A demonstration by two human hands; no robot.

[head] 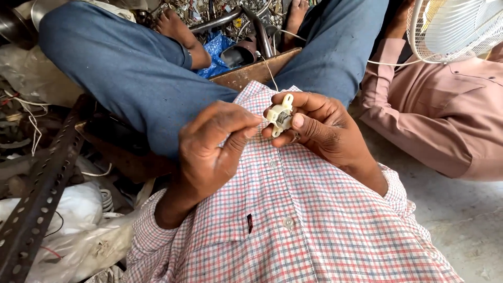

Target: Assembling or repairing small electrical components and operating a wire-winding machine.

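Person, head-camera view. Wears a woven cotton shirt checked in red, blue and white (293, 220), button-front with small pale round buttons (287, 222), one dark mark on the placket at 6 o'clock. Faded blue denim trousers (131, 68) at 11 o'clock. Bare feet (175, 27) at 12 o'clock. Both hands bare, no rings or watch visible.

I see a bare grey concrete floor (461, 220) at near right. At left it is buried in clutter: a perforated metal angle bar (39, 199) lying across white plastic bags (78, 209), with loose wires (31, 126) farther back. Scrap metal (230, 13) lies at the far end.
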